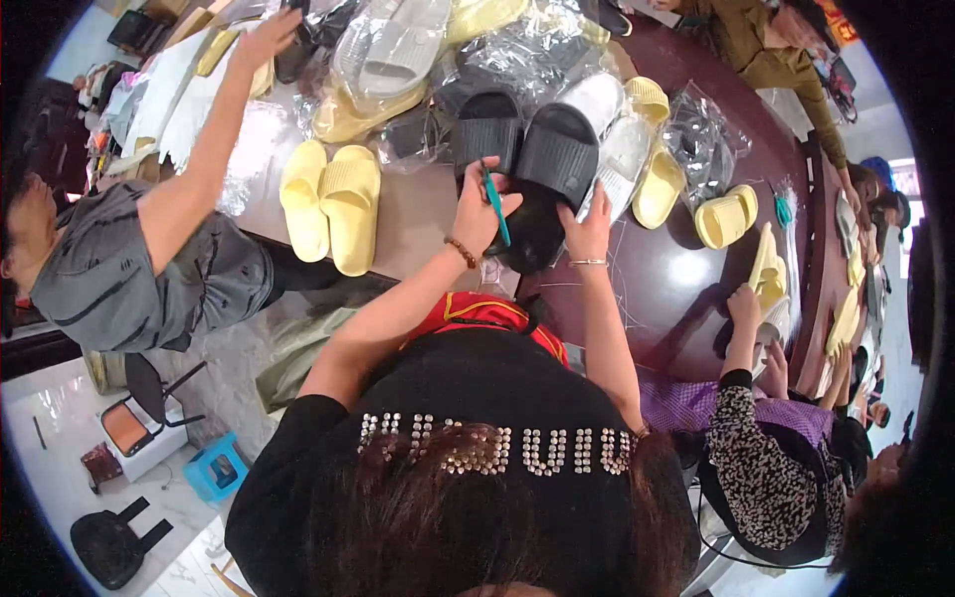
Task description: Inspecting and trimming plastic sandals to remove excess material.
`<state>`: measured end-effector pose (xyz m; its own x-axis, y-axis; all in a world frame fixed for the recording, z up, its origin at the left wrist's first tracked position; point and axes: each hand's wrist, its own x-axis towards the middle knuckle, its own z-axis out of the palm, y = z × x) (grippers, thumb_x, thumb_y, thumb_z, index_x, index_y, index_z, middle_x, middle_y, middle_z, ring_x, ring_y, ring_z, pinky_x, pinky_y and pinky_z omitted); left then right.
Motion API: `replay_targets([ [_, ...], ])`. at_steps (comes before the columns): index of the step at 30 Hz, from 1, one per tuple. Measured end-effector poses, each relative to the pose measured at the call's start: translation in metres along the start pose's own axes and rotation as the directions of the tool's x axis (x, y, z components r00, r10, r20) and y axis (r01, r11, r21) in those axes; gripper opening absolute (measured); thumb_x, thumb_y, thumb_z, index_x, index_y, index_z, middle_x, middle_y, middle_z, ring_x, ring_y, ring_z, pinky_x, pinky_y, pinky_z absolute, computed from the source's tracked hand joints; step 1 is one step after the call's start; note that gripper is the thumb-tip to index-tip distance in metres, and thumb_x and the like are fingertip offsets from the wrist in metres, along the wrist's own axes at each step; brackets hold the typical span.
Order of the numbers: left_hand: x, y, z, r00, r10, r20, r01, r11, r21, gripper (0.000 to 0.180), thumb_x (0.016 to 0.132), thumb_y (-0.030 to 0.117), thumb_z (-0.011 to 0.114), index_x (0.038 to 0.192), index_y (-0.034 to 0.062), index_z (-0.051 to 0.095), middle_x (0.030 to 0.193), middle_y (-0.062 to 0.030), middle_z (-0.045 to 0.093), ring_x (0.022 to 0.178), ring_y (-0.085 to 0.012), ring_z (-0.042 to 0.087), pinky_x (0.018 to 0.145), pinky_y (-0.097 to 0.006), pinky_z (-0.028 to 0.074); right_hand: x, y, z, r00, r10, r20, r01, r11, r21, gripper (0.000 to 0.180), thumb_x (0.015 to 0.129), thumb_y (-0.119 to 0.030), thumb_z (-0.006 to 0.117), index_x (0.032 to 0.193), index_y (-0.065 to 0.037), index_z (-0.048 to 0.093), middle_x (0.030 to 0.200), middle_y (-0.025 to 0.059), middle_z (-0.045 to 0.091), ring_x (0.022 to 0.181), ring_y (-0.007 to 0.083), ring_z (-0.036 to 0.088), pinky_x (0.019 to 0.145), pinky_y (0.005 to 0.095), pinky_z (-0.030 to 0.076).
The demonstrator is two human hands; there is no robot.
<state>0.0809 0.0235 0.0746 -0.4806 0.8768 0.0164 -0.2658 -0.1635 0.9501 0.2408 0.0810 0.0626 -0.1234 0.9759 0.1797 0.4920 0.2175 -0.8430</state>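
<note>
A pair of black slippers lies before me at the table edge, a left slipper (487, 129) and a right slipper (559, 149) with ribbed straps. My left hand (476, 211) is closed around a slim teal tool (495, 207), its fingers near the left slipper's opening. The tool's exact kind is too small to make out. My right hand (589, 231) grips the side of the right slipper, thumb on the near part and fingers along the outer edge. The slippers' near ends are dark and partly hidden between my hands.
Yellow slippers (350, 204) stand to the left on the table (587, 298); more yellow slippers (657, 184) lie right. Grey slippers in clear plastic (393, 50) are piled at the back. Co-workers' arms reach in at left (214, 149) and right (741, 328).
</note>
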Motion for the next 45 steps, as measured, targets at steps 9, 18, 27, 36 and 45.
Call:
replay_targets([
  [9,0.009,0.014,-0.045,0.952,-0.230,0.201,0.198,0.966,0.167,0.050,0.071,0.002,0.064,0.115,0.0077,0.040,0.091,-0.0088,0.058,0.082,-0.0139,0.056,0.073,-0.025,0.046,-0.040,0.003,0.019,0.994,-0.086,0.066,0.090,0.994,-0.062,0.045,0.068,-0.026,0.066,0.104,-0.002,0.052,0.104,0.0204,0.049,0.102,0.0341,0.044,0.084,0.0404,0.036],
  [18,0.057,0.007,-0.071,1.000,0.028,-0.014,-0.012,0.758,0.653,0.056,0.067,0.004,0.065,0.118,0.0054,0.040,0.093,-0.0060,0.058,0.082,-0.0157,0.055,0.075,-0.028,0.044,0.009,-0.026,0.072,0.990,0.050,0.129,0.026,0.851,-0.524,0.068,0.067,-0.050,0.058,0.096,0.011,0.055,0.113,0.0282,0.045,0.112,0.0403,0.035,0.096,0.0476,0.020],
  [27,0.056,0.008,-0.074,0.984,-0.069,0.165,-0.041,0.811,0.583,0.058,0.067,0.012,0.064,0.120,0.0115,0.040,0.093,-0.0070,0.058,0.079,-0.0224,0.057,0.072,-0.031,0.044,0.022,0.011,0.094,0.991,0.097,-0.092,-0.129,0.882,-0.454,0.051,0.069,-0.035,0.056,0.085,0.013,0.059,0.119,0.0285,0.041,0.116,0.0402,0.030,0.102,0.0472,0.011],
  [36,-0.013,0.089,-0.050,0.744,-0.239,0.624,-0.530,0.358,0.769,0.045,0.069,0.020,0.061,0.112,0.0155,0.049,0.074,-0.0139,0.057,0.067,-0.0303,0.057,0.058,-0.036,0.045,0.012,-0.007,0.051,0.994,-0.066,-0.092,0.019,0.901,-0.434,0.046,0.067,-0.026,0.055,0.093,0.013,0.055,0.124,0.0261,0.037,0.121,0.0362,0.024,0.101,0.0474,0.010],
  [45,-0.021,0.111,-0.035,0.662,-0.319,0.678,-0.508,0.473,0.719,0.043,0.071,0.025,0.064,0.110,0.0095,0.053,0.076,-0.0118,0.059,0.067,-0.0277,0.059,0.056,-0.033,0.045,0.012,-0.041,0.026,0.985,-0.074,-0.157,0.015,0.938,-0.346,0.043,0.073,-0.024,0.053,0.107,0.003,0.052,0.124,0.0195,0.040,0.120,0.0360,0.025,0.099,0.0502,0.011],
])
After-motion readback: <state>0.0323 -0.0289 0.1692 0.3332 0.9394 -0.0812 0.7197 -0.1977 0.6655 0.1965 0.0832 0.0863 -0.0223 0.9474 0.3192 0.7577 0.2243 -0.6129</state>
